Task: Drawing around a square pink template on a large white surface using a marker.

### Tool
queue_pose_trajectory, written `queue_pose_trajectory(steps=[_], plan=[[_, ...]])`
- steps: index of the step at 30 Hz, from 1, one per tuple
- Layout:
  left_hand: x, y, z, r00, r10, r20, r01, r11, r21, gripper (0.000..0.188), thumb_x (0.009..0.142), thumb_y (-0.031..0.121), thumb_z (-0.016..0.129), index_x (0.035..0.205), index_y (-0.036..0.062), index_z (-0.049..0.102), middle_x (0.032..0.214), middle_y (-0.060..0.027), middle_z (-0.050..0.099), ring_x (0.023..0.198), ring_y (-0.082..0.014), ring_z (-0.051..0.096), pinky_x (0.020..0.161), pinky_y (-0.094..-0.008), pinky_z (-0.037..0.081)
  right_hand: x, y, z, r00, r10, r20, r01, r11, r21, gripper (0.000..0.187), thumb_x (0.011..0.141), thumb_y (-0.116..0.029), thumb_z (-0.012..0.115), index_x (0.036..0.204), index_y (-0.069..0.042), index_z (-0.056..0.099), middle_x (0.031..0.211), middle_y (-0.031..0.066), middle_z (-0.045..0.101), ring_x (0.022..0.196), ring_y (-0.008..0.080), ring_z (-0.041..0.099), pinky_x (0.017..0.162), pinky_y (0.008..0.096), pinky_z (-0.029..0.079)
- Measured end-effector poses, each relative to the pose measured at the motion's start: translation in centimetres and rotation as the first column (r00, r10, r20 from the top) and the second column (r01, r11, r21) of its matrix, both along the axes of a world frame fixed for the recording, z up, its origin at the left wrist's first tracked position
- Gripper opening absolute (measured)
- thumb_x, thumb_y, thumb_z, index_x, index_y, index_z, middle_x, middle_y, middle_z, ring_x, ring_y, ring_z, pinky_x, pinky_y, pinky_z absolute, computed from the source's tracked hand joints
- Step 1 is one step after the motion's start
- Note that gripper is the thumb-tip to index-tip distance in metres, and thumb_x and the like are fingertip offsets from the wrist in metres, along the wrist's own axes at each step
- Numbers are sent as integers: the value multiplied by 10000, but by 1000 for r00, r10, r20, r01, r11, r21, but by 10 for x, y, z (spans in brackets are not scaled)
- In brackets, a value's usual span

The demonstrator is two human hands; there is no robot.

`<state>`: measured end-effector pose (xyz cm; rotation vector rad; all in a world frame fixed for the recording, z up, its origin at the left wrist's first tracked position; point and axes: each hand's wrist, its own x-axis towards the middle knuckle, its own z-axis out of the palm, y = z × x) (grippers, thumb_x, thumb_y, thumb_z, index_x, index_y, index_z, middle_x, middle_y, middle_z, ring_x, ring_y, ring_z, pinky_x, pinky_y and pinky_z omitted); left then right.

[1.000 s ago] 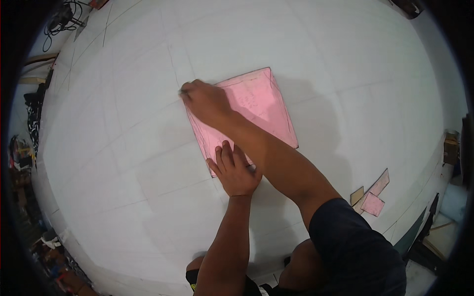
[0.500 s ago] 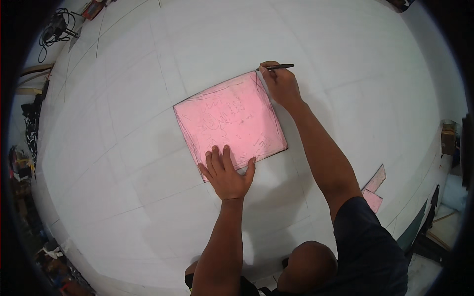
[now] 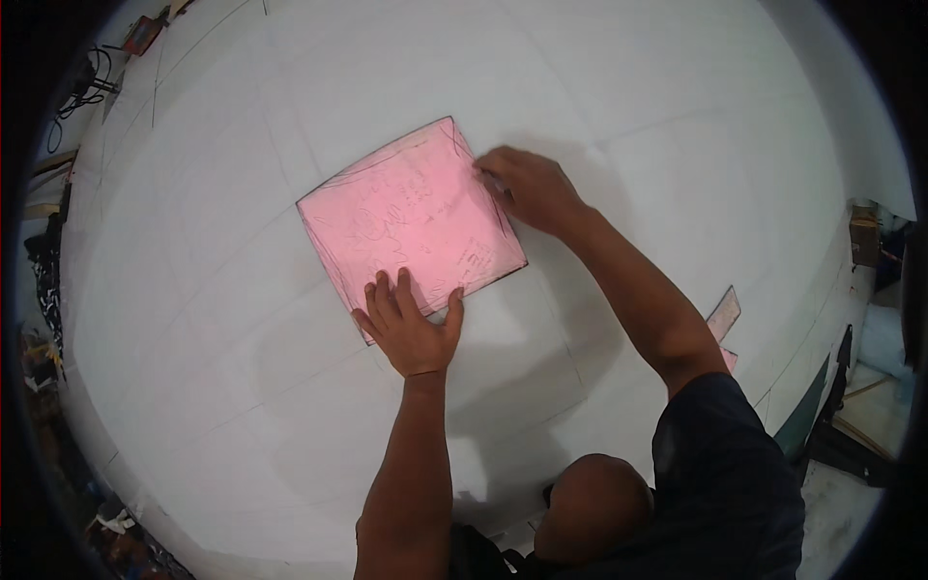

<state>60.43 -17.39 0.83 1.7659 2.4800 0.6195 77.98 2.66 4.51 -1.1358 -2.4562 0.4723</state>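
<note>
A square pink sheet (image 3: pixel 396 203) with dark edges and faint pencil scribbles lies tilted on a large white surface (image 3: pixel 242 319). Spread flat across its near left edge, my left hand (image 3: pixel 411 329) presses it down, the fingers apart. My right hand (image 3: pixel 532 193) is closed at the sheet's right edge, below the far right corner. In it is a dark pen, now nearly all hidden by the fingers, its tip not clearly visible.
Smaller pink and pale offcuts (image 3: pixel 725 314) lie beyond my right forearm. Long thin lines cross the white surface. A black cable (image 3: pixel 92 92) and a red object (image 3: pixel 145 37) are at the far left. A brown box (image 3: pixel 863 232) stands at the right rim.
My right hand has slid from the far right corner nearer along the sheet's right edge, and the pen has turned out of sight. My left hand stays on the sheet; the view shifted slightly.
</note>
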Motion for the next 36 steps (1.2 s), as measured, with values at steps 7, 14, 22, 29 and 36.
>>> queue_pose_trajectory(steps=[7,14,22,29,36], plan=[[-2,-1,2,1000,-1,-14,1,1000,-20,780,801,538,746,1366,48,527,1443,-192,447,1393,-408,346,1141,-648,211,59,-92,15,987,151,-49,-150,989,13,242,826,-55,723,1047,-85,629,1010,43,656,860,267,674,711,385,553],[-4,-1,1,1000,4,-5,-4,999,-36,775,799,539,738,1371,64,522,1448,-194,437,1398,-410,344,1144,-665,210,65,-102,24,996,88,11,-84,976,-203,179,930,-226,690,1018,-75,653,942,65,675,815,264,683,671,378,552],[-2,0,1,1000,-9,-11,9,1000,-16,776,801,540,740,1364,52,526,1446,-199,442,1396,-418,346,1142,-666,215,21,-27,11,1000,0,1,0,978,-208,302,978,-346,620,919,-50,630,887,116,678,746,334,653,677,445,516],[-2,0,1,1000,-17,-6,17,999,-36,772,827,529,732,1392,58,495,1463,-209,428,1408,-407,328,1168,-620,175,-31,60,0,984,-139,-114,124,984,-128,323,977,-364,614,910,-51,655,795,126,679,786,330,660,719,438,510],[-5,-2,3,1000,-6,4,6,1000,-25,761,819,511,742,1380,53,510,1451,-212,439,1403,-423,330,1159,-635,189,-36,64,-21,800,-213,-560,341,930,134,176,939,-178,694,1087,-84,699,963,108,689,772,307,673,740,416,539]])
